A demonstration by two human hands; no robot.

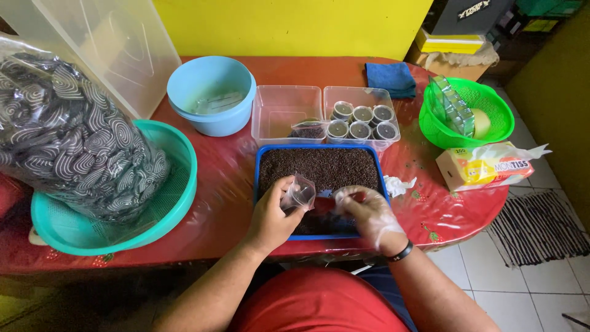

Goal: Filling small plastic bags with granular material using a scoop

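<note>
Fingers point(289, 187) of left hand point(273, 215) pinch a small clear cup point(299, 193), tilted, over blue tray point(263, 154) of dark grains | right hand point(369, 212), gloved, curled around something red point(326, 203), blurred, kind unclear | tray's near edge hidden by hands | filled cups point(361, 122) in far clear tub | table point(221, 178).

Single head-worn view, looking steeply down and forward over the counter point(215, 184) from close above; near edge at 6 o'clock, yellow wall point(289, 24) at 12 o'clock, tiled floor point(528, 289) at 4 o'clock.
</note>
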